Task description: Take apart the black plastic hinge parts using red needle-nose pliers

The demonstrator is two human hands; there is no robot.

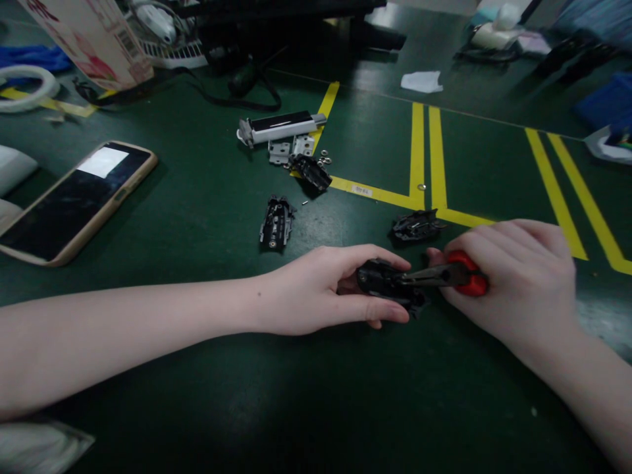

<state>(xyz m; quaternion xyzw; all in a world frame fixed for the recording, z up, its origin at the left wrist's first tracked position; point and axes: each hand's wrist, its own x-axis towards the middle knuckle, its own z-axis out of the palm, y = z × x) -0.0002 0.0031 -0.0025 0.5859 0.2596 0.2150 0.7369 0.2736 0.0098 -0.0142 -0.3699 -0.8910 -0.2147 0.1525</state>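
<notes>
Just right of frame centre, the left hand (316, 293) grasps a black part (378, 282) while the right hand (521, 280) clenches red-handled pliers (447, 274) against it, seemingly plier work, next calling for steady bracing

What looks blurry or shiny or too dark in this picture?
Head view: the carton at the top left is blurry; head view: a bright white patch, maybe a reflection, shows on the phone; head view: the green table looks very dark near the bottom; head view: the black part in the left hand is too dark for fine details.
</notes>
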